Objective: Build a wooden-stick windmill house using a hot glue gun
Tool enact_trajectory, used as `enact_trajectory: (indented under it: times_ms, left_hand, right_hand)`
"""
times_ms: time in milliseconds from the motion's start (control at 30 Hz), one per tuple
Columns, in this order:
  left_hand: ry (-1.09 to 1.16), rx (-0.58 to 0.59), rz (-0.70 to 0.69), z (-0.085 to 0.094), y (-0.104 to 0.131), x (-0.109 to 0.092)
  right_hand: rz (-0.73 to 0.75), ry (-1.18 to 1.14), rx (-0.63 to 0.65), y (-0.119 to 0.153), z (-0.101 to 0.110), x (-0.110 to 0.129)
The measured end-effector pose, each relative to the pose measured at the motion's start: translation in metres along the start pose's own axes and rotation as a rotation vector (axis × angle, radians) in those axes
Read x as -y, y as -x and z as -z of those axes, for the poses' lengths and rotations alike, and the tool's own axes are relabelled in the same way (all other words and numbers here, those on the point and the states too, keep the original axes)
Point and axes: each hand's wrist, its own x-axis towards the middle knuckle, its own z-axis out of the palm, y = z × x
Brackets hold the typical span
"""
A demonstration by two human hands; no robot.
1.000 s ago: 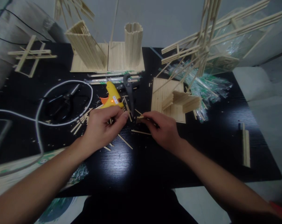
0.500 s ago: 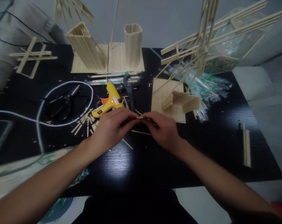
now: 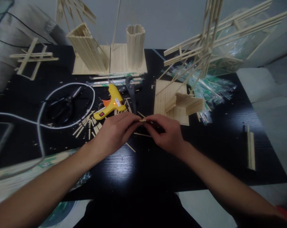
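Note:
Between my fingertips is a small bundle of wooden sticks [image 3: 142, 120], its pale ends facing me. My left hand [image 3: 118, 129] pinches it from the left, and my right hand [image 3: 166, 131] from the right; both are closed, and the fingers hide most of the bundle. Just beyond my left hand lies a yellow glue gun [image 3: 111, 103] with an orange trigger and a small lit spot. Cut stick pieces [image 3: 84, 125] are scattered beside that hand. A dark-handled tool [image 3: 131, 93] lies past my fingertips. Near my right hand stands a stick-walled piece on a wooden base [image 3: 161, 98].
Two stick towers [image 3: 87, 47] [image 3: 135, 44] on wooden bases stand at the back. A tall stick frame [image 3: 202, 47] rises at the back right over plastic wrappers [image 3: 212, 87]. Pliers [image 3: 68, 101] lie inside a white cable loop [image 3: 94, 95]. A stick strip [image 3: 251, 150] lies far right.
Both hands stay in nearly the same place with the bundle between them. My left hand has shifted very slightly; the things on the table have not moved.

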Motion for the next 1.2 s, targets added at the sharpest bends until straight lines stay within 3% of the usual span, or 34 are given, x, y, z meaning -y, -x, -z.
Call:
enact_trajectory:
  times_ms: [400, 867, 1000, 1200]
  left_hand:
    - [0.0, -0.036, -0.056, 0.0, -0.001, 0.0]
    - [0.015, -0.076, 0.005, -0.005, 0.004, 0.001]
    - [0.098, -0.087, 0.104, -0.005, 0.003, 0.001]
    - [0.12, -0.135, 0.232, 0.006, -0.002, -0.003]
  right_hand:
    - [-0.003, 0.01, 0.069, 0.0, -0.001, -0.009]
    - [-0.044, -0.016, 0.06, 0.001, -0.003, -0.01]
    - [-0.149, -0.126, 0.035, 0.0, -0.002, -0.007]
    - [-0.449, -0.497, 0.027, -0.008, 0.003, -0.002]
